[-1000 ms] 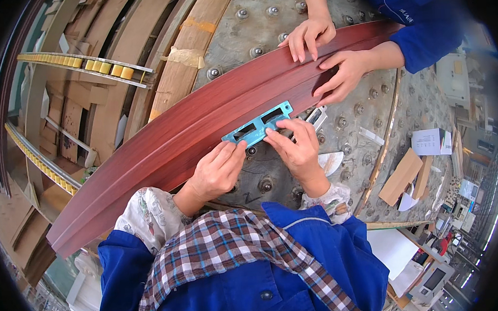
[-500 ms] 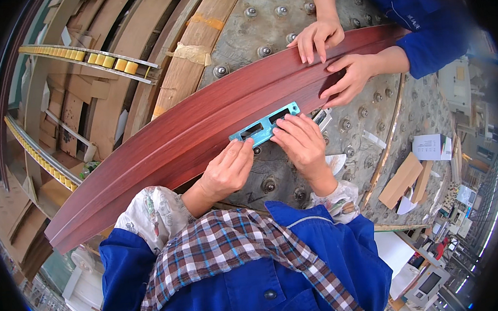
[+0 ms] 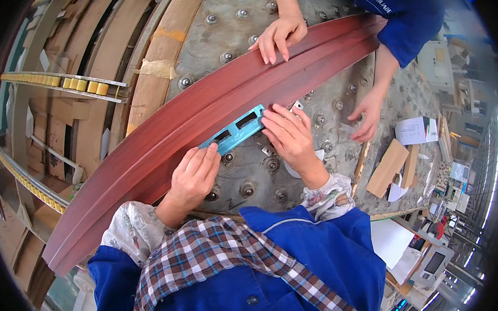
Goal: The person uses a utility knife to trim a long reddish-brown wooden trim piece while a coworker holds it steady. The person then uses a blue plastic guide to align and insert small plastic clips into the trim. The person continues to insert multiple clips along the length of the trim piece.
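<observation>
A light blue plate with two rectangular cutouts lies along the near edge of a long reddish-brown wood-grain panel. My left hand pinches the plate's left end between thumb and fingers. At the other end, my right hand presses its fingertips close together against the plate's right tip; its thumb is partly hidden. Across from me, a co-worker's hand rests on the panel's far edge, while the co-worker's other hand hangs over the table, off the panel.
Under the panel is a grey metal table studded with ball rollers. Cardboard pieces and a white printed box lie at the right. To the left are a yellow roller track and stacked wooden boards.
The whole view has shifted, moving the scene leftward. My right fingers have slid to the plate's right end. One co-worker's hand has left the panel and moved right, over the table.
</observation>
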`<state>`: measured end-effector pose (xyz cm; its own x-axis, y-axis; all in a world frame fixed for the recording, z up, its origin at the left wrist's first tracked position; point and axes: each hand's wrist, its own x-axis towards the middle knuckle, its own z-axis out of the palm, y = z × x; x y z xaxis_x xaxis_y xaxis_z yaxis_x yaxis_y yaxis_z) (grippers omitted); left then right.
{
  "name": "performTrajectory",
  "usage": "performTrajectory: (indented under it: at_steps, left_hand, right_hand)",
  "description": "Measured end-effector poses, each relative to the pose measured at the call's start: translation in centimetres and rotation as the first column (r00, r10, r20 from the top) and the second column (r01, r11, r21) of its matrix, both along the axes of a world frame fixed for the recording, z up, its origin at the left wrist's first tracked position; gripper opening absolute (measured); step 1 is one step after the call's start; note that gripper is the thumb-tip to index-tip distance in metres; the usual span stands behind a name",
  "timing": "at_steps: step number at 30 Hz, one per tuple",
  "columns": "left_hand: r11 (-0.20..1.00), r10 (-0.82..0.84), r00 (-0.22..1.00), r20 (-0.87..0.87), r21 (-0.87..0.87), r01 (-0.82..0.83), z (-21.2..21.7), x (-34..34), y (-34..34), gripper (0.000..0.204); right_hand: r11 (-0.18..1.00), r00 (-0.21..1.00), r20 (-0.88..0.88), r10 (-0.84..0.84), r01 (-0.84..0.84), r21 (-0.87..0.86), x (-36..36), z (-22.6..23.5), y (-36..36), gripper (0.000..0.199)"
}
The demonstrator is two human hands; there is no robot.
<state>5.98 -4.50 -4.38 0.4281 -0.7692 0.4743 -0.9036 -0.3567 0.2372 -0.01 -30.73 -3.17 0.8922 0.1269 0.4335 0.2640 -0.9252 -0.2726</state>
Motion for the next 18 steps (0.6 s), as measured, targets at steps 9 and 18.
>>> performTrajectory:
  at_steps: [9,18]
  left_hand:
    - [1.000,0.003,1.000,0.018,0.010,-0.003,-0.3,-0.1,0.0,0.020]
    - [0.992,0.055,0.996,0.067,0.107,-0.062,-0.2,-0.1,1.0,0.023]
  right_hand:
    - [0.978,0.998,-0.053,-0.040,0.028,-0.207,-0.1,0.8,1.4,0.031]
    - [0.993,0.991,-0.062,0.116,-0.115,0.024,1.8,0.2,-1.3,0.031]
